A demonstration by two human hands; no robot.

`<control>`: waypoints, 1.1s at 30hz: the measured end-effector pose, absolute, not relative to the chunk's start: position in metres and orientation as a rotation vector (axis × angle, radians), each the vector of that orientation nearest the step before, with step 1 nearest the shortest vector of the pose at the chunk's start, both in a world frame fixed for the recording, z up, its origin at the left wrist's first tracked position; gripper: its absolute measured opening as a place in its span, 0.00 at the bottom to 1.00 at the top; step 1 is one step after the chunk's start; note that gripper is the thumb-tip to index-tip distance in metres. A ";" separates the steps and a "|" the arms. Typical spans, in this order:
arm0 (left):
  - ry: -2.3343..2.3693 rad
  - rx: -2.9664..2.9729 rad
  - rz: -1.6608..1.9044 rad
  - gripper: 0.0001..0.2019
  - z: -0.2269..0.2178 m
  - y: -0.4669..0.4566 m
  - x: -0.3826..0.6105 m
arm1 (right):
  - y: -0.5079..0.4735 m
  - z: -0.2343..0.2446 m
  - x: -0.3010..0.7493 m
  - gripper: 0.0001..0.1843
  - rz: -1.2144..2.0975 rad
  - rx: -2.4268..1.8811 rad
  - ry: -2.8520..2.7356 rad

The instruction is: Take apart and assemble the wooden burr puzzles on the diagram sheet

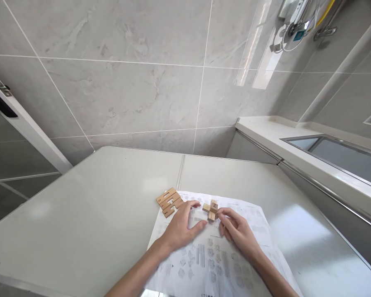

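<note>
A small cluster of crossed wooden puzzle pieces, one block end marked "Z", sits on a printed paper sheet. My right hand is at its right side, with thumb and forefinger pinching the block end there. To the left of the cluster, my left hand is open, its thumb and fingers spread apart, not touching the blocks. Just beyond that hand lie several flat notched wooden pieces side by side, with dark markings at their ends; the hand covers part of the nearest one.
The sheet shows rows of printed diagrams and lies on a white folding table with a seam across it. Behind stands a grey tiled wall. A white counter with a sink is on the right, and a white-framed door on the left.
</note>
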State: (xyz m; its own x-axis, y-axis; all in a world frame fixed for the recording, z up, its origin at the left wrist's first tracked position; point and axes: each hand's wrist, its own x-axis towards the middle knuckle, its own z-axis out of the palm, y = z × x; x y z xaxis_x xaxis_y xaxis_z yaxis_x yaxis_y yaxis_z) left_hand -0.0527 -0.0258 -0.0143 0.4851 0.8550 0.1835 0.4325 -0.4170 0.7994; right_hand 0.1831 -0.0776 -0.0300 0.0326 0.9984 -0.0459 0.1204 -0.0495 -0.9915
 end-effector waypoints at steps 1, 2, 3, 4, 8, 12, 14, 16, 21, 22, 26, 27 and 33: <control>1.042 1.985 0.762 0.31 -0.014 -0.028 -0.051 | -0.079 -0.029 0.181 0.26 1.218 -1.305 -1.266; 1.015 1.942 0.745 0.36 -0.014 -0.030 -0.050 | -0.081 -0.028 0.180 0.26 1.271 -1.262 -1.277; 0.981 1.904 0.730 0.40 -0.013 -0.031 -0.049 | -0.082 -0.028 0.179 0.26 1.322 -1.222 -1.285; 0.942 1.873 0.717 0.41 -0.011 -0.032 -0.048 | -0.083 -0.028 0.178 0.25 1.369 -1.186 -1.290; 0.822 1.778 0.719 0.32 -0.004 -0.035 -0.046 | -0.084 -0.030 0.179 0.23 1.511 -1.078 -1.287; 0.754 1.710 0.787 0.30 -0.002 -0.033 -0.045 | -0.083 -0.028 0.179 0.24 1.602 -1.004 -1.315; 0.706 1.691 0.810 0.30 -0.003 -0.032 -0.046 | -0.083 -0.026 0.178 0.25 1.674 -0.965 -1.364; 0.658 1.678 0.803 0.29 -0.003 -0.031 -0.046 | -0.084 -0.025 0.177 0.25 1.744 -0.930 -1.412; 0.591 1.670 0.753 0.28 -0.002 -0.033 -0.045 | -0.086 -0.025 0.178 0.24 1.767 -0.920 -1.452; 0.590 1.673 0.750 0.28 -0.001 -0.033 -0.044 | -0.085 -0.025 0.178 0.24 1.758 -0.926 -1.453; 0.580 1.695 0.746 0.29 0.001 -0.034 -0.044 | -0.086 -0.024 0.176 0.24 1.727 -0.960 -1.457; 0.576 1.702 0.747 0.28 0.001 -0.034 -0.044 | -0.086 -0.023 0.176 0.23 1.721 -0.971 -1.459; 0.580 1.743 0.775 0.28 0.002 -0.034 -0.045 | -0.089 -0.017 0.172 0.21 1.662 -1.045 -1.480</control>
State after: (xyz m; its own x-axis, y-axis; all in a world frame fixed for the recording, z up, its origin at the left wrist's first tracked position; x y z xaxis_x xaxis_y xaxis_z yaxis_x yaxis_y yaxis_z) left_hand -0.0451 -0.0337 0.0022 0.6675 0.7131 0.2144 0.0040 -0.2914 0.9566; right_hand 0.1716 -0.0885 -0.0166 -0.4546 0.8812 -0.1299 0.0272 -0.1321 -0.9909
